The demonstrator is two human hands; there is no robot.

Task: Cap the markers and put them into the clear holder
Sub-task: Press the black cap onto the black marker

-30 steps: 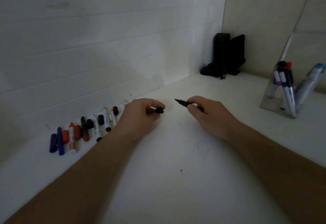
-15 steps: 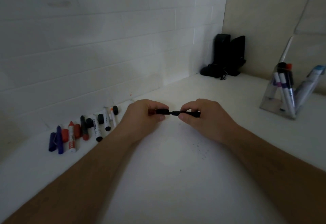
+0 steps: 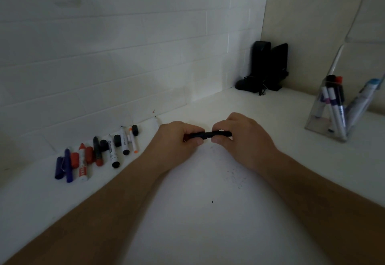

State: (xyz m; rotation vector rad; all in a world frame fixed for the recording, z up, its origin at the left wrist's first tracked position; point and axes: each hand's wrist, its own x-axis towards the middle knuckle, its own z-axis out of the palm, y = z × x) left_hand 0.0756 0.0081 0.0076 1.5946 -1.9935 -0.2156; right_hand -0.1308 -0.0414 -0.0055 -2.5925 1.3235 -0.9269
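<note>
Both hands grip one black marker (image 3: 208, 134) held level over the table (image 3: 198, 212): left hand (image 3: 177, 139) pinches its left end, right hand (image 3: 239, 137) its right.

It looks like a plain desk corner in an office or study room, dimly lit. A white tabletop (image 3: 187, 233) meets a white painted brick wall (image 3: 125, 45) and a beige side wall (image 3: 312, 14). Loose markers (image 3: 98, 154) line the wall, a clear holder (image 3: 325, 118) stands right, and a black stand (image 3: 266, 66) fills the corner.
</note>
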